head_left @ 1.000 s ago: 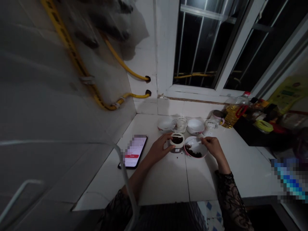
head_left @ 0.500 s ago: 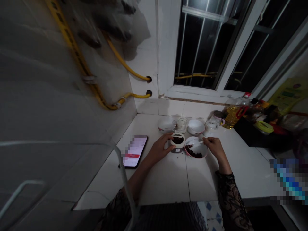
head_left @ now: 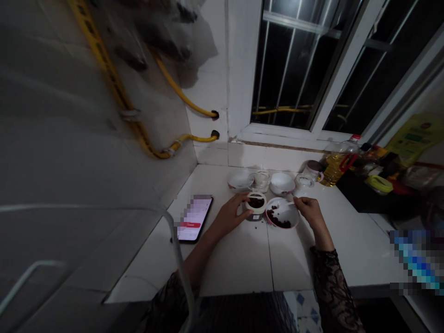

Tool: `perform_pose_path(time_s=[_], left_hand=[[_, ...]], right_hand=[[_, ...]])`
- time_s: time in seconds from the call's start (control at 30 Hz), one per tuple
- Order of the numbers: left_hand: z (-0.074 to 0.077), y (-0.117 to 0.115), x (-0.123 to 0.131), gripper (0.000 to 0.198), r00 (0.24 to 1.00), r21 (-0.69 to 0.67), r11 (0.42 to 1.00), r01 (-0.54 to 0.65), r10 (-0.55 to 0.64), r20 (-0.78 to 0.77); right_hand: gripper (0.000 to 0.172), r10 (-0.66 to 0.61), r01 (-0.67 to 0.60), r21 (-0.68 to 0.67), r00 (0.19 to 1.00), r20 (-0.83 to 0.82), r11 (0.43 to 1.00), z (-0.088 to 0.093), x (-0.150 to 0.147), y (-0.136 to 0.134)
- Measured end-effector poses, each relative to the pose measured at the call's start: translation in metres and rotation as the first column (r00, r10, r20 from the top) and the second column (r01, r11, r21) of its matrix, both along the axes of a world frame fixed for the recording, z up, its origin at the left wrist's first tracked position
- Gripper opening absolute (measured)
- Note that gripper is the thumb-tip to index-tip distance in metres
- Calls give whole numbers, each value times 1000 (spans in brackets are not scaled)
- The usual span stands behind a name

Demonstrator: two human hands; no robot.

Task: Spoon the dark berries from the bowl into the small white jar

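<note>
My left hand (head_left: 231, 213) is wrapped round a small open jar (head_left: 255, 206) of dark paste standing on the white counter (head_left: 243, 259). Right of the jar sits a white bowl (head_left: 281, 216) with a pink rim, holding dark pieces. My right hand (head_left: 310, 210) pinches the handle of a white spoon (head_left: 285, 205) whose tip reaches into that bowl. Both forearms come up from the bottom edge, in dark lace sleeves.
A lit phone (head_left: 193, 218) lies left of my left hand. Behind the jar stand two white bowls (head_left: 281, 182), a glass cup (head_left: 261, 179) and a small lidded jar (head_left: 304, 182). An oil bottle (head_left: 338, 162) and packets crowd the right. Yellow hoses (head_left: 180, 95) run along the left wall.
The spoon's tip has shifted slightly within the bowl with my right hand. My left hand and the jar have stayed put.
</note>
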State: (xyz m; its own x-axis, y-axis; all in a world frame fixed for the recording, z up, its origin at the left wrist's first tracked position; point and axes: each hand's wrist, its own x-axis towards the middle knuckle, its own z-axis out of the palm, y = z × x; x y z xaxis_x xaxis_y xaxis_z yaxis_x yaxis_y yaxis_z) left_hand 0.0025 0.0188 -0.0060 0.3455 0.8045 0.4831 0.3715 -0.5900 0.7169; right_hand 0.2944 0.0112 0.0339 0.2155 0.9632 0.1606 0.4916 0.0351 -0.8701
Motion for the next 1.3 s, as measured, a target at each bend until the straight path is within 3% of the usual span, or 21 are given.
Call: perform_pose_path(time_s=[0.13, 0.23, 0.37, 0.47, 0.63, 0.73, 0.87, 1.07, 1.3], left_hand=[[0, 0, 0, 25, 1000, 3, 1000, 3, -3, 5], [0, 1, 0, 25, 1000, -2, 1000, -4, 4, 0], [-1, 1, 0, 27, 1000, -3, 1000, 0, 0, 1], [0, 0, 0, 27, 1000, -8, 1000, -1, 1, 6], [0, 0, 1, 24, 1000, -14, 1000, -3, 3, 1], [0, 0, 1, 25, 1000, -13, 1000, 1, -1, 4], [1, -1, 0, 25, 1000, -19, 1000, 4, -4, -4], [0, 0, 0, 25, 1000, -6, 1000, 6, -6, 1], [-1, 0, 1, 24, 1000, -3, 1000, -4, 4, -6]], right_hand=[[55, -29, 33, 143, 999, -27, 989, 7, -16, -2], [53, -75, 41, 355, 994, 84, 934, 9, -39, -9], [44, -48, -237, 528, 881, 470, 816, 8, -66, -20], [43, -61, -318, 515, 805, 591, 796, 10, -66, -25], [51, -205, -26, 429, 851, 483, 903, 13, -29, -21], [49, -97, -34, 213, 812, 575, 977, 12, -3, -18], [40, 24, -41, 12, 775, 631, 999, 8, 10, -16], [41, 158, -144, -65, 873, 462, 987, 2, -8, -13], [50, 60, -60, -10, 971, 230, 998, 7, 0, -12]])
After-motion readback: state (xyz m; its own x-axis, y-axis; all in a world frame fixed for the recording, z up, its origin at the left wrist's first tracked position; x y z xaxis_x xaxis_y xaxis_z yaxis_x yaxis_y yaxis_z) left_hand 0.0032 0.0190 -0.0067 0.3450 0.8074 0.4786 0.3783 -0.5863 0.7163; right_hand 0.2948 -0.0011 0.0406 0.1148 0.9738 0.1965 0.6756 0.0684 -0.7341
